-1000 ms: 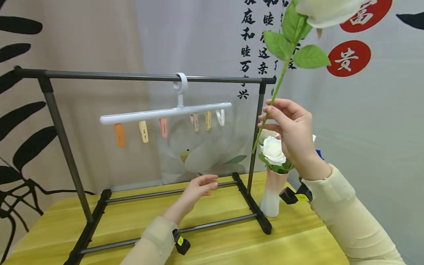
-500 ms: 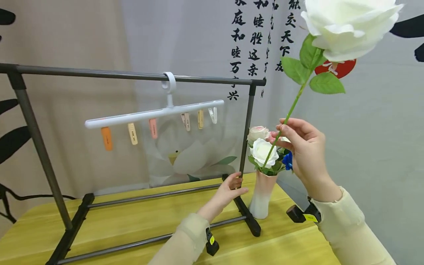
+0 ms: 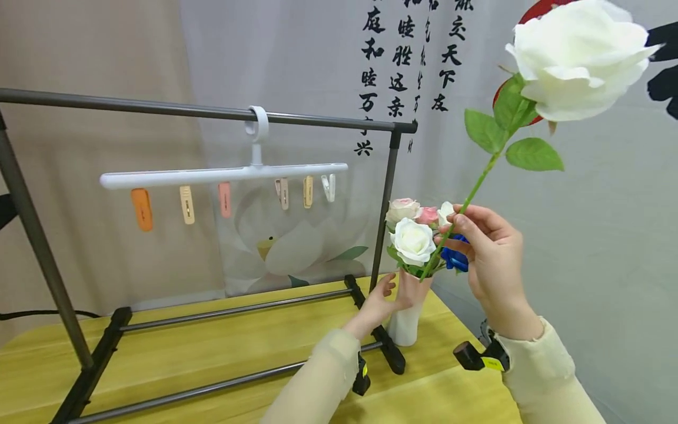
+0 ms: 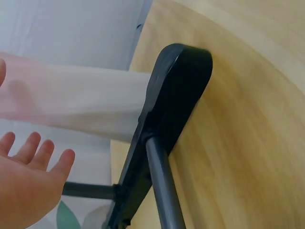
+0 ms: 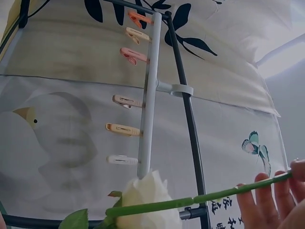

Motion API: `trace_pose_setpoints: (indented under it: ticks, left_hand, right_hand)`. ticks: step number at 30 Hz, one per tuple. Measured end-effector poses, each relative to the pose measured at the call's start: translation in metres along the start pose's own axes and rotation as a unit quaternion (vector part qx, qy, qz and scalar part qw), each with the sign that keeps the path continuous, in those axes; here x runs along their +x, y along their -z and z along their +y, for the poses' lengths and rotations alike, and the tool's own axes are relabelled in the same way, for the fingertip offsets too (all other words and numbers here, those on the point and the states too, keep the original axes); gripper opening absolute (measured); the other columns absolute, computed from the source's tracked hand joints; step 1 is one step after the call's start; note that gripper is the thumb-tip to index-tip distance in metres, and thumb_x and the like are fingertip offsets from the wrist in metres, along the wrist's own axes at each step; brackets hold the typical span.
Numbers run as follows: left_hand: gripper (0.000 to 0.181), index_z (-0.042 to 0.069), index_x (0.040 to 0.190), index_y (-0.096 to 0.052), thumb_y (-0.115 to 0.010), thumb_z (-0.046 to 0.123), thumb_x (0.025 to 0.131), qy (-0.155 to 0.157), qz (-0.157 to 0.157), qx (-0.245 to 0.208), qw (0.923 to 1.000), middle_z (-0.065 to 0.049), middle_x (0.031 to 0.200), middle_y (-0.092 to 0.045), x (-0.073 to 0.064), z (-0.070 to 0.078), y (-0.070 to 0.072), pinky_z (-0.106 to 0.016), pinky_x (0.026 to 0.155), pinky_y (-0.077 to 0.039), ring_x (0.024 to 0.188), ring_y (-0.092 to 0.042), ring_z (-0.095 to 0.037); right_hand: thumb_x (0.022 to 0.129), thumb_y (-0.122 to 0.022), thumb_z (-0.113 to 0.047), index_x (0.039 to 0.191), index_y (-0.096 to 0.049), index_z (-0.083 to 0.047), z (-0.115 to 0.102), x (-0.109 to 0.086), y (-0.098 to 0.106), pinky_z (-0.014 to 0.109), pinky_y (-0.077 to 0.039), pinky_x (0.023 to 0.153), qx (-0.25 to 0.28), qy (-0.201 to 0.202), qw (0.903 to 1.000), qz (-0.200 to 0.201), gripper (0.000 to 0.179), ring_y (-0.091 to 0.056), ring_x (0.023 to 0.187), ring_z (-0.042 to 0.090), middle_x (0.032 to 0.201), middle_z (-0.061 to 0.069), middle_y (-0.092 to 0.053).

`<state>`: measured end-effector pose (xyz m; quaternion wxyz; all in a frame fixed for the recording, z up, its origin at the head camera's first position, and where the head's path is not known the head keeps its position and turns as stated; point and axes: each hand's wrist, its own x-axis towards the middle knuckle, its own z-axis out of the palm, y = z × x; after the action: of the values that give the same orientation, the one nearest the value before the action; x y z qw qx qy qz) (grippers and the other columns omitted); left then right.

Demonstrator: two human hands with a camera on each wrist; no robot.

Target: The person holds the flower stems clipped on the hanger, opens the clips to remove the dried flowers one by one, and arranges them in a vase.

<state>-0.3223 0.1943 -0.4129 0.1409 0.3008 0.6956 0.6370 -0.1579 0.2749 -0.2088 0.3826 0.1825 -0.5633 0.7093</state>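
Note:
My right hand [image 3: 495,265] pinches the green stem of a white rose [image 3: 580,62] between thumb and fingertips. Its bloom is up at the right and the stem's lower end overlaps the flowers in the vase. That vase [image 3: 405,321], pink fading to white, stands upright on the table and holds a white rose [image 3: 413,241], pink roses and a blue flower [image 3: 455,254]. Right beside the vase is my left hand [image 3: 378,306]; in the left wrist view its fingers [image 4: 43,155] spread out next to the vase wall. The right wrist view shows the rose stem [image 5: 238,190] running across to my fingers.
A dark metal rack [image 3: 318,121] stands on the yellow wooden table [image 3: 450,388], its foot [image 3: 389,350] close to the vase. From its top bar hangs a white hanger [image 3: 228,175] with several coloured clips. Behind is a curtain [image 3: 296,59] with black writing.
My left hand has moved right, from over the rack's base to beside the vase. The right hand has lowered with the rose, bringing the stem's end to the vase. The head view has turned right.

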Motion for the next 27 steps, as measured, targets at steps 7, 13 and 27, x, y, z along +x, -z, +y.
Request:
trace_pose_setpoints:
  ticks: [7,13,27]
  left_hand:
    - [0.068,0.016,0.145,-0.041,-0.073,0.034,0.087,-0.03,0.008,0.061,0.9977,-0.006,0.132,-0.054,0.003,-0.001,-0.014,-0.047,0.094,-0.046,0.12,-0.052,-0.028]
    - [0.067,0.009,0.139,-0.043,-0.077,0.031,0.085,-0.039,0.041,0.092,0.9942,-0.006,0.121,-0.06,0.009,0.001,-0.025,-0.043,0.085,-0.051,0.105,-0.061,-0.024]
    - [0.065,0.008,0.129,-0.043,-0.071,0.048,0.086,-0.054,0.021,0.246,0.9676,-0.003,0.113,-0.061,0.016,-0.002,-0.021,-0.035,0.076,-0.052,0.096,-0.063,-0.018]
  right_hand:
    - [0.089,-0.066,0.003,0.098,-0.067,0.009,0.008,-0.012,0.01,0.036,-0.057,0.066,0.008,-0.003,0.9998,0.016,0.011,-0.069,0.073,0.022,0.092,0.014,-0.068]
    - [0.09,-0.064,0.005,0.101,-0.065,0.014,0.017,-0.027,0.015,0.035,-0.057,0.067,0.016,-0.002,0.9996,0.022,0.014,-0.069,0.075,0.023,0.092,0.014,-0.068]
    - [0.088,-0.066,0.007,0.1,-0.065,0.016,0.046,-0.035,0.03,0.03,-0.057,0.067,-0.063,0.043,0.9927,0.094,0.014,-0.07,0.071,0.02,0.096,0.014,-0.071]
